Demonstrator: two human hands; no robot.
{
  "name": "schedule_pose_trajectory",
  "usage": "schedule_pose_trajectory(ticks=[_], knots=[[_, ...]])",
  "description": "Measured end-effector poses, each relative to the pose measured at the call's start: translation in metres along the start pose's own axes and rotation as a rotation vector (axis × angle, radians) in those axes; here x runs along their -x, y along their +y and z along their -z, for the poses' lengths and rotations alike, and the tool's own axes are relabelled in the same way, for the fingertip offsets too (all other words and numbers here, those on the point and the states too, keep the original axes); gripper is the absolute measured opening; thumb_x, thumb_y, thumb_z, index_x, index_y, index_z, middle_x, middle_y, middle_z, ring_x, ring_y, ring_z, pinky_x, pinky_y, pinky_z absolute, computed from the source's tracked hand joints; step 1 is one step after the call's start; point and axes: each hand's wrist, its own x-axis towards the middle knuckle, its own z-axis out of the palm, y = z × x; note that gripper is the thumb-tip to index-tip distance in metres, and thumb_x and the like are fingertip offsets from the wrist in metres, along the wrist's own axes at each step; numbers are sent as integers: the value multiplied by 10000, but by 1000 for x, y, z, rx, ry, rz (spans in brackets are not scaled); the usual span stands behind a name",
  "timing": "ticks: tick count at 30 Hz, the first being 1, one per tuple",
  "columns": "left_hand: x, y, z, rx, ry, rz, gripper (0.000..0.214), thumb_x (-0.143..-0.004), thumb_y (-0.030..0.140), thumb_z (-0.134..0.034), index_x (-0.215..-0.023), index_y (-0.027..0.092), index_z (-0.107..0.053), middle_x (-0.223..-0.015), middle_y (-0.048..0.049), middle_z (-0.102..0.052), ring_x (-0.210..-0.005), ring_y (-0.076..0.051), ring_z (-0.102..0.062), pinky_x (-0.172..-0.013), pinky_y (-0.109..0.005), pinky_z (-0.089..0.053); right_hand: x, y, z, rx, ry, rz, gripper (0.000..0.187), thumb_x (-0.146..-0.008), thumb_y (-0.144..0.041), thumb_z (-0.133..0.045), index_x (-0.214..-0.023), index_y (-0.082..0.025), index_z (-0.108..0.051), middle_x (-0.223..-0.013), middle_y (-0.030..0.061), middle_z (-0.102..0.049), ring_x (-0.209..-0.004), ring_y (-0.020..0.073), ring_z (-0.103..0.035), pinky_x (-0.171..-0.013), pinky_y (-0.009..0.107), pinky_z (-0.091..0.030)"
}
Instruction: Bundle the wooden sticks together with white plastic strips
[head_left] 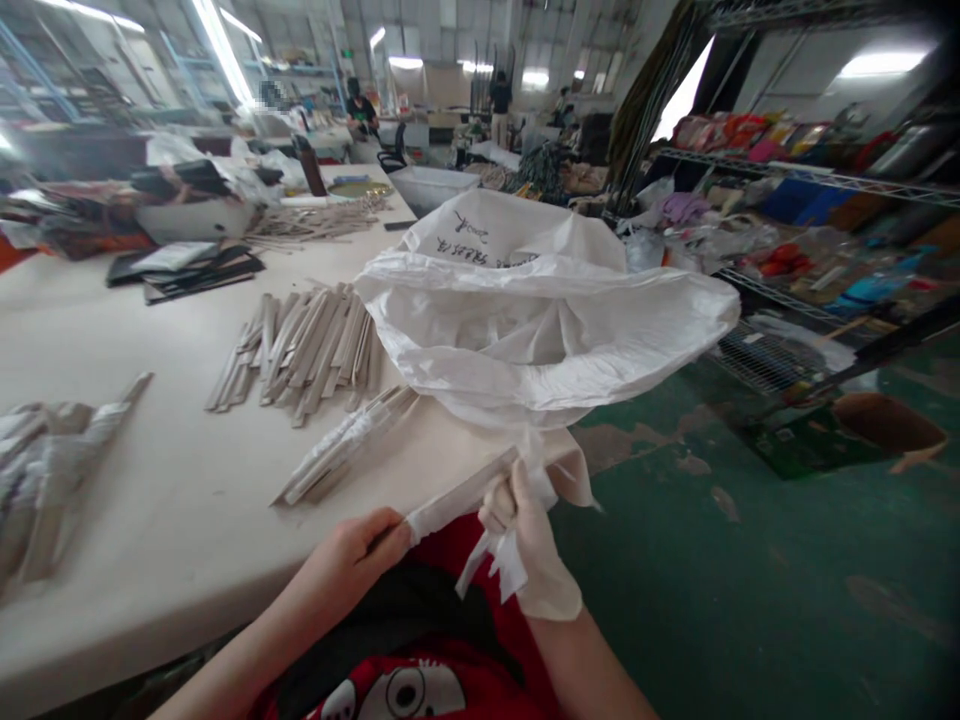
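Note:
My bare left hand (365, 547) is closed on the near end of a long flat strip wrapped in white material (459, 497), held over the table's front edge. My gloved right hand (525, 540) is closed on crumpled white wrapping or tissue (501, 560) at the strip's far end. Just beyond hangs a large open white woven sack (547, 320) with thin plastic liner. On the table lie a bagged bundle of strips (345, 445) and a fanned pile of several beige strips (304, 345).
The pale table (150, 500) carries more wrapped bundles at the left edge (45, 470), black folders (187, 268) and a dark bottle (311, 165). Wire shelving with goods (810, 200) stands right over a green floor (750, 600). People work far back.

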Motion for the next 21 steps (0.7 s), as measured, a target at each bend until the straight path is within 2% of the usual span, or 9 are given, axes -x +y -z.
schedule_pose_trajectory(ticks=[2,5,7,10,13,15,17,19,21], knots=[[5,-3,-1,-3,44,-2,344,-832,429,-362,-702,176,-555,-594,36,-504,-587,-120,-472,-531,-206,-368,1,3,-5,-44,-14,-118,480,-662,-482,-652,-500,-203,-296,-388,-124,-196,-364,36,-111,-351,199,-121],[11,-8,3,-71,114,-22,339,-841,402,-350,-674,177,-541,-585,32,-513,-581,-119,-483,-541,-209,-371,5,14,-12,-30,-99,-286,448,-627,-499,-673,-512,-194,-364,-379,-117,-241,-351,34,-147,-354,204,-111],[14,-16,15,-177,181,-32,329,-846,388,-344,-681,182,-541,-577,31,-517,-568,-118,-489,-542,-210,-368,4,15,-8,-15,-96,-237,365,-649,-492,-661,-602,-175,-487,-379,-124,-239,-350,33,-124,-356,202,-97],[12,-32,45,-408,364,-11,337,-860,379,-312,-722,189,-554,-645,7,-549,-610,-133,-527,-592,-226,-383,-5,6,6,-14,-57,-126,340,-704,-464,-628,-855,-162,-590,-399,-133,-214,-370,37,-84,-362,196,-84],[-8,-48,69,-612,471,61,335,-849,391,-321,-841,182,-584,-892,-60,-608,-790,-186,-588,-720,-274,-407,-9,3,14,-22,-77,-175,338,-728,-436,-620,-909,-151,-604,-410,-131,-205,-382,36,-78,-370,196,-87],[-30,-56,75,-652,486,114,413,-800,439,-405,-1070,154,-533,-1135,-124,-556,-996,-249,-554,-831,-319,-393,-7,8,13,-15,-85,-240,337,-723,-427,-628,-904,-143,-613,-416,-126,-228,-383,34,-84,-370,198,-85],[-51,-60,73,-634,442,148,642,-741,470,-493,-1263,116,-373,-1259,-176,-475,-1120,-300,-477,-895,-363,-364,-4,12,12,-10,-74,-252,331,-716,-421,-637,-892,-141,-618,-422,-123,-240,-384,32,-79,-367,198,-76],[-64,-62,67,-610,378,154,689,-740,426,-517,-1314,114,-298,-1246,-189,-486,-1140,-313,-457,-908,-386,-353,-4,14,15,2,-62,-220,317,-716,-416,-641,-891,-152,-619,-422,-124,-232,-382,32,-72,-361,196,-76],[-66,-65,61,-600,357,162,590,-770,308,-492,-1306,138,-314,-1177,-173,-537,-1099,-294,-492,-890,-380,-366,-7,12,23,23,-78,-216,315,-712,-421,-645,-897,-168,-619,-415,-126,-213,-372,34,-73,-350,194,-88]])
